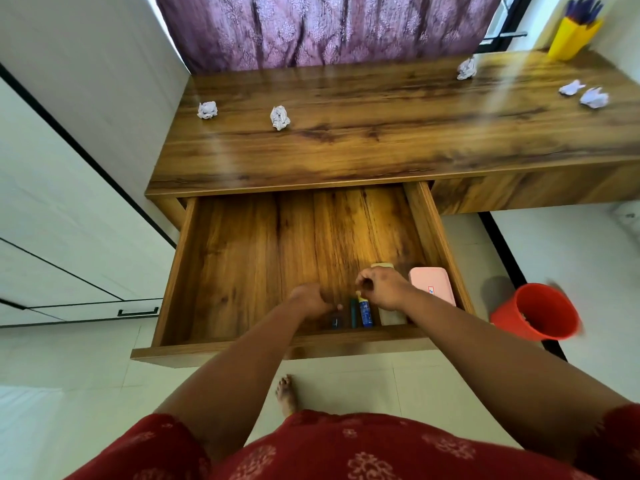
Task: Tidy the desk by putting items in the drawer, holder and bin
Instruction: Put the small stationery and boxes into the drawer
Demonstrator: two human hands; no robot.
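Hands w/ curled fingers over smooth woodgrain drawer, cylindrical glue stick

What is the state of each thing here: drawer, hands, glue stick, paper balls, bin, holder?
Drawer: pulled open.
Right hand: in the drawer, fingers curled at the glue stick's top.
Left hand: in the drawer, fingers curled; what it holds is hidden.
Glue stick: lying in the drawer.
Paper balls: crumpled, on the desk.
Bin: on the floor, tilted.
Holder: upright on the desk, filled.
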